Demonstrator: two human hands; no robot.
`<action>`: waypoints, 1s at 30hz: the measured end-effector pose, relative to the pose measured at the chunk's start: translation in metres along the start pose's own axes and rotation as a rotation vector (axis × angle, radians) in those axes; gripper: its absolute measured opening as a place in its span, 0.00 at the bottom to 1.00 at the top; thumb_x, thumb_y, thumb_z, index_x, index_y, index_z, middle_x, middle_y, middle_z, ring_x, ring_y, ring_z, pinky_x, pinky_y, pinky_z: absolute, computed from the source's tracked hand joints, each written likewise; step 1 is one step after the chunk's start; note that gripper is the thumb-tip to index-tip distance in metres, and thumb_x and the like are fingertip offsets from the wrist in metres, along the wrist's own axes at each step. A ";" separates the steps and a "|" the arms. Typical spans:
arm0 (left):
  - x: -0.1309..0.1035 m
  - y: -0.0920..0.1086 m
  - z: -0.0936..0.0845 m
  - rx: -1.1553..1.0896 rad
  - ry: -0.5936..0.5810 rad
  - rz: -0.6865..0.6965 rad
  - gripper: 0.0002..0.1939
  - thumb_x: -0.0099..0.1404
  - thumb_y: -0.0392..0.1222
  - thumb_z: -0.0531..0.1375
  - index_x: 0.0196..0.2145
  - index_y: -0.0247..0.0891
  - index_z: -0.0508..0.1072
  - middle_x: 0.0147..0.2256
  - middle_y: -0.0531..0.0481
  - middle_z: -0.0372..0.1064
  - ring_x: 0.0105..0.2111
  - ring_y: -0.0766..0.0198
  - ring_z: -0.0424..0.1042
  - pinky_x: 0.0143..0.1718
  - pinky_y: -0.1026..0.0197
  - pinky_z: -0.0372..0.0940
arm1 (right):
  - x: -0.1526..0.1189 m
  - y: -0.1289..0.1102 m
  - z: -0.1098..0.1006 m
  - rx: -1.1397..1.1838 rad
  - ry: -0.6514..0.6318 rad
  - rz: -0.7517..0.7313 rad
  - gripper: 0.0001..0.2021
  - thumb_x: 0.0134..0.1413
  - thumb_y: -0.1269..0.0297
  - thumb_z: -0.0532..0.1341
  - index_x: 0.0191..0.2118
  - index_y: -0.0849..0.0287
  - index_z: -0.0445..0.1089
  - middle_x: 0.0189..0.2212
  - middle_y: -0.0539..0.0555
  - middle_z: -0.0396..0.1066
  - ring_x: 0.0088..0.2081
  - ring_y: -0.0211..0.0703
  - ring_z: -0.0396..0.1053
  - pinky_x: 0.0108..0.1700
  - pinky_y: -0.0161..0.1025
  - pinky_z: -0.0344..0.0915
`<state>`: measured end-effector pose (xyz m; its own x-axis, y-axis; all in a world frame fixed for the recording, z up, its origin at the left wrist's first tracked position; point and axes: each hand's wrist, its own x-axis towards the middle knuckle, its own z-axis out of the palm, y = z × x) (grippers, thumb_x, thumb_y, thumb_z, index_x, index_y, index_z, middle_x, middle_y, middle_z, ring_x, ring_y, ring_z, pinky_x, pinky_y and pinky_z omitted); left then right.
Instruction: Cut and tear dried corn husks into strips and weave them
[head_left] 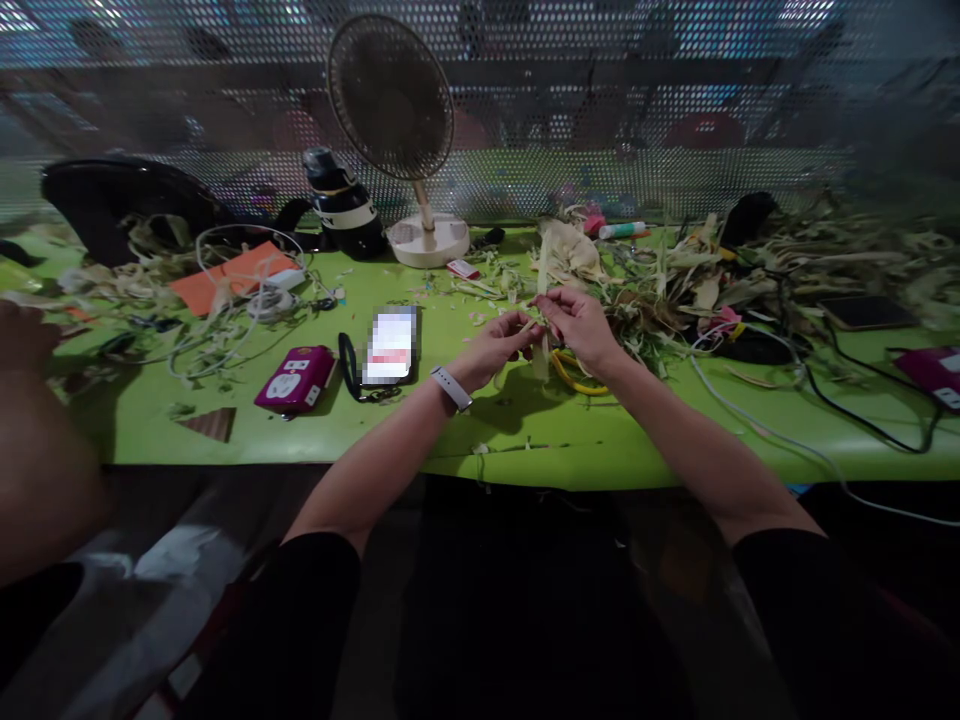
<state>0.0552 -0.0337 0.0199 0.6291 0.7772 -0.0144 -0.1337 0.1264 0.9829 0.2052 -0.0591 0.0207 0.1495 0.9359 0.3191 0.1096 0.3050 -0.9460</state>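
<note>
My left hand (501,345), with a pale band on its wrist, pinches a narrow strip of corn husk between thumb and fingers. Close against it, my right hand (574,322) has its fingertips closed on the same pale corn husk (544,262), whose long flat end stands up above both hands. Part of the husk also hangs below the fingers. Just under my right hand lies a yellow loop of cord (577,378). A heap of loose husks and fibres (637,325) spreads to the right of my hands.
A lit phone (391,345) and a purple power bank (295,380) lie on the green table (390,435) to the left. Behind stand a fan (429,240) and a black bottle (349,215). Cables cross both sides. Another person's arm (37,440) rests at far left.
</note>
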 end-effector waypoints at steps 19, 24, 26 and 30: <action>-0.001 0.006 0.002 -0.109 0.000 0.037 0.11 0.57 0.43 0.65 0.25 0.36 0.68 0.13 0.62 0.48 0.14 0.77 0.44 0.16 0.68 0.41 | -0.001 -0.005 0.003 0.073 0.010 -0.084 0.20 0.41 0.44 0.69 0.26 0.57 0.71 0.23 0.46 0.67 0.26 0.34 0.62 0.30 0.34 0.63; -0.003 0.009 0.005 -0.074 0.008 0.007 0.11 0.59 0.45 0.64 0.27 0.36 0.69 0.13 0.63 0.46 0.14 0.76 0.43 0.16 0.68 0.41 | 0.001 -0.008 0.003 0.065 0.053 -0.075 0.21 0.41 0.42 0.68 0.26 0.57 0.71 0.24 0.47 0.69 0.28 0.35 0.66 0.32 0.35 0.66; -0.004 0.009 0.006 -0.066 0.011 0.012 0.11 0.60 0.45 0.64 0.27 0.36 0.69 0.13 0.63 0.46 0.14 0.76 0.43 0.16 0.68 0.41 | 0.001 -0.008 0.002 0.057 0.055 -0.070 0.22 0.40 0.41 0.68 0.26 0.57 0.70 0.25 0.48 0.69 0.28 0.36 0.66 0.33 0.35 0.66; -0.004 0.010 0.006 -0.061 0.001 0.042 0.11 0.58 0.45 0.66 0.27 0.35 0.70 0.14 0.62 0.48 0.14 0.77 0.43 0.16 0.67 0.38 | 0.002 -0.008 0.000 0.014 0.065 -0.092 0.20 0.42 0.43 0.68 0.26 0.57 0.71 0.24 0.48 0.68 0.29 0.36 0.66 0.32 0.35 0.65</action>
<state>0.0554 -0.0394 0.0312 0.6208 0.7835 0.0265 -0.2069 0.1311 0.9695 0.2045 -0.0600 0.0286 0.2032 0.8906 0.4069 0.1120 0.3917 -0.9133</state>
